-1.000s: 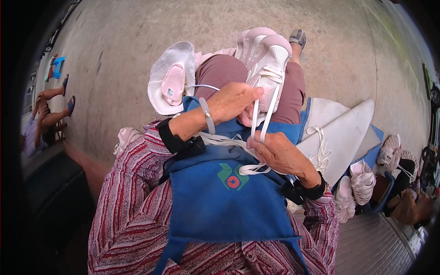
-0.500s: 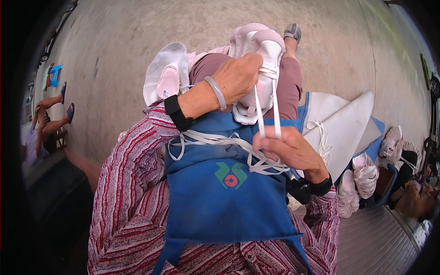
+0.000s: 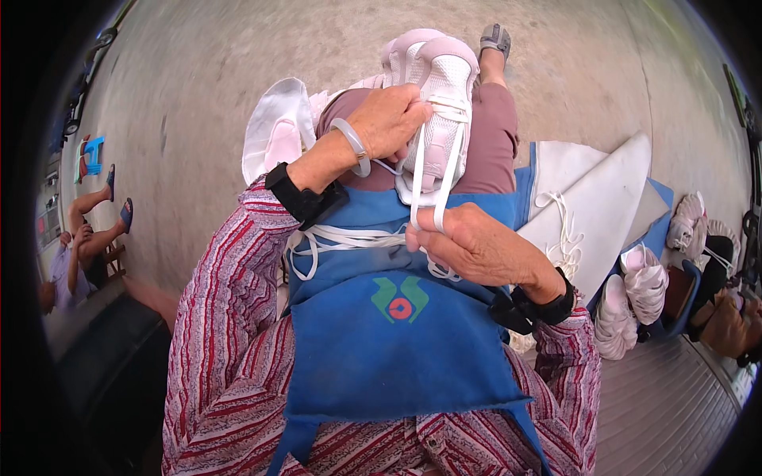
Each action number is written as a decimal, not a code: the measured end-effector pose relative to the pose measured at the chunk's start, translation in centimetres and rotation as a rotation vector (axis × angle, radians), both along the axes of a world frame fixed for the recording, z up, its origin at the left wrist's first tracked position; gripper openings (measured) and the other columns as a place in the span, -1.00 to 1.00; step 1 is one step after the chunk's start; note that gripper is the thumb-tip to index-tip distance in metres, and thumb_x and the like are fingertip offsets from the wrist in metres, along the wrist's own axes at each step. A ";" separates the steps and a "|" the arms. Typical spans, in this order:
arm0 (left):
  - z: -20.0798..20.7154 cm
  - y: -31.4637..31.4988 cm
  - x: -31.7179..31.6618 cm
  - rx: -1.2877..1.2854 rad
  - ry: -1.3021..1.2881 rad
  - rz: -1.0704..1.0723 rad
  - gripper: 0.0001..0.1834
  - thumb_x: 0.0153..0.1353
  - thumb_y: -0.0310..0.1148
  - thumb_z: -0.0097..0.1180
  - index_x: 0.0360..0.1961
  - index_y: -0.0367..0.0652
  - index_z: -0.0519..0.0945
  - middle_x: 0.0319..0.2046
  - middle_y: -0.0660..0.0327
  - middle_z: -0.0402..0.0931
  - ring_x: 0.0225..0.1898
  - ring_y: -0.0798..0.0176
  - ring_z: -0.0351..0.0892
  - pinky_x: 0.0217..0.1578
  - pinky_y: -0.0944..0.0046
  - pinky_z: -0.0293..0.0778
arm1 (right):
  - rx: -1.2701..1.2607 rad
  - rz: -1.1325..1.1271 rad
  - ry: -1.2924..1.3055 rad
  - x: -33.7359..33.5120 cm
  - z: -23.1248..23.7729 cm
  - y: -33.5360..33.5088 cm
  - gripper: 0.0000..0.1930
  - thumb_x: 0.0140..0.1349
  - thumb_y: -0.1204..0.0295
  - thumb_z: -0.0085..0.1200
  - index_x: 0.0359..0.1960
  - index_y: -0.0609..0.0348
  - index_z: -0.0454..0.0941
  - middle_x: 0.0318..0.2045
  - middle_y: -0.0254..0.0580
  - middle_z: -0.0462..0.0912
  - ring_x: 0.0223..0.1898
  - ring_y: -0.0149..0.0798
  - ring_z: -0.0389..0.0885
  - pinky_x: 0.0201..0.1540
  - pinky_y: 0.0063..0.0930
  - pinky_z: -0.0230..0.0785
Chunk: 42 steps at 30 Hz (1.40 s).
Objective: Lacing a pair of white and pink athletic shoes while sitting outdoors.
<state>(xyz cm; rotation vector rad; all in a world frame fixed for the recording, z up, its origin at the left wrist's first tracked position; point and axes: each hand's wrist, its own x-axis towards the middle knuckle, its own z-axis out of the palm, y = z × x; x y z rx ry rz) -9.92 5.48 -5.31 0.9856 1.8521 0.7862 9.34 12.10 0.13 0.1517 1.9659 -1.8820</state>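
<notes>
A white and pale pink sneaker [image 3: 446, 75] rests on my lap, with white laces threaded across its upper. My left hand [image 3: 387, 125] is closed at the sneaker's left side, beside the lace rows; its fingertips are partly hidden. Two strands of white shoelace [image 3: 453, 163] run taut from the sneaker toward me. My right hand [image 3: 482, 244] pinches them below its near end, above the blue apron [image 3: 397, 357]. More loose white laces [image 3: 341, 236] lie across the apron, partly under my right hand.
Left of the sneaker lies a white piece with a pink patch [image 3: 278, 131]. At right are a pale sheet [image 3: 591, 186] with loose laces and several pale shoe pieces [image 3: 627, 301]. A seated person [image 3: 79, 254] is at far left; a blue stool [image 3: 94, 155] stands beyond.
My right hand has shifted left with the lace strands, which now slant toward the lower left. My left hand has slid slightly down the sneaker's side. The whole view has shifted a little.
</notes>
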 end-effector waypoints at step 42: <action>0.3 -5.4 4.9 0.172 -0.239 0.165 -0.68 0.39 -0.34 -0.15 0.11 -0.21 0.33 -0.50 0.41 0.32 -0.50 0.55 0.22 -0.48 0.52 0.20 | -0.297 0.095 0.667 1.3 11.7 2.4 -0.74 0.11 0.52 0.11 -0.13 0.09 0.63 -0.32 -0.03 0.61 -0.50 -0.17 0.54 -0.47 -0.37 0.36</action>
